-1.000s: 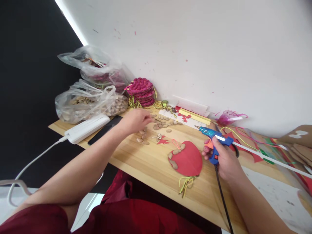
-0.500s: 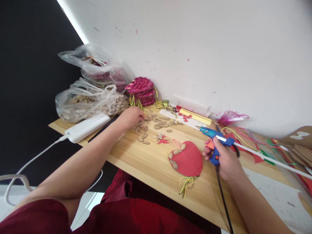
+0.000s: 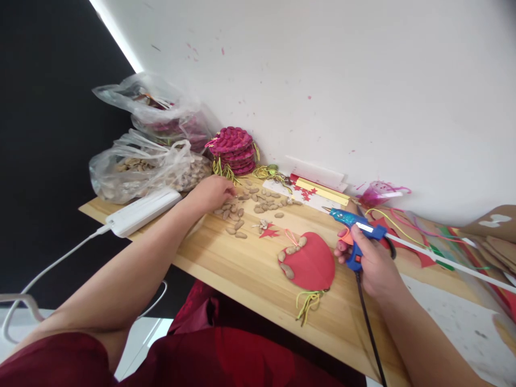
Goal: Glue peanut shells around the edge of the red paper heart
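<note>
My right hand (image 3: 373, 263) grips a blue glue gun (image 3: 355, 223), its nozzle pointing left and a white glue stick running out of its back. Over the far left edge of a scatter of peanuts (image 3: 264, 204), my left hand (image 3: 215, 192) is curled with fingertips down; what they hold, if anything, is hidden. Between the hands lies a red paper disc (image 3: 312, 263). Several peanuts (image 3: 287, 270) sit along its left rim, with an orange loop at its top and a yellow-green tassel (image 3: 308, 306) at its bottom. Left of the disc is a red paper star shape (image 3: 269, 232).
Plastic bags (image 3: 137, 172) of peanuts and a white power strip (image 3: 143, 212) occupy the left side. A stack of magenta discs (image 3: 234, 150) stands by the wall. Paper strips (image 3: 322, 192) lie at the back, coloured sticks and cardboard (image 3: 495, 242) at right. The gun's black cord (image 3: 368, 328) crosses the front edge.
My left hand has shifted slightly left over the peanuts, its fingers still curled. The glue gun and the red disc look unchanged, apart from a slight shift of the view.
</note>
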A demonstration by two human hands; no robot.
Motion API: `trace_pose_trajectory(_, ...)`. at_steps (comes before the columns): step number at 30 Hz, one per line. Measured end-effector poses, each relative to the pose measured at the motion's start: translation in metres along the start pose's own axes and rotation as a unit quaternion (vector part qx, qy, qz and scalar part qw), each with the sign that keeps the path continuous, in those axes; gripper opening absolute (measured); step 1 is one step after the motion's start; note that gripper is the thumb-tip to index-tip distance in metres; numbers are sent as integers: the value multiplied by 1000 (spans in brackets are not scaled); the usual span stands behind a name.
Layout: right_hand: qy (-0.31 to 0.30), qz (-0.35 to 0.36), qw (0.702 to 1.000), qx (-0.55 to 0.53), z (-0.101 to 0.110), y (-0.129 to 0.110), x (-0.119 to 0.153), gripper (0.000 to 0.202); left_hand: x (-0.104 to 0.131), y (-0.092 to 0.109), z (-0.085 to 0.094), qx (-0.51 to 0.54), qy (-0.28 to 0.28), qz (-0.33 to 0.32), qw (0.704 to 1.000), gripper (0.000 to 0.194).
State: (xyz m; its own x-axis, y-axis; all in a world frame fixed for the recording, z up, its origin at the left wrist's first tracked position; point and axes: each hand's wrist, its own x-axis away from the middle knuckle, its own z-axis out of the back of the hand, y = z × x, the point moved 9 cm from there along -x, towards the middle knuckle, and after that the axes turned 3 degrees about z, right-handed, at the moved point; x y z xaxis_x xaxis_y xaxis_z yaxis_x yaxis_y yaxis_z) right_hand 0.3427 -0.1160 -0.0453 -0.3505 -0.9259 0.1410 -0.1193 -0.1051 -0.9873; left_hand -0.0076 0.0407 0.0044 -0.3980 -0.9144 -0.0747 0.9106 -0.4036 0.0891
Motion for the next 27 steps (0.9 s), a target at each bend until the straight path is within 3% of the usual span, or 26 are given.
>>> trace_pose_trajectory(13,-12,2,1000,-4,1,1,0,48,-6,9,-8,-16,30,-25,999,22)
trace_pose_trajectory(18,-4,5,1000,-3,-1,-3,1,50,1,16,0,-24,29,-29,999,19)
trace_pose_trajectory(22,0,14,1000,-1,-2,-5,0,51,19,48,10,63,24,-53,996,17)
trace_pose_trajectory(27,-1,17,1000,1,-1,-4,0,51,36,97,0,126,-3,-115,985,16)
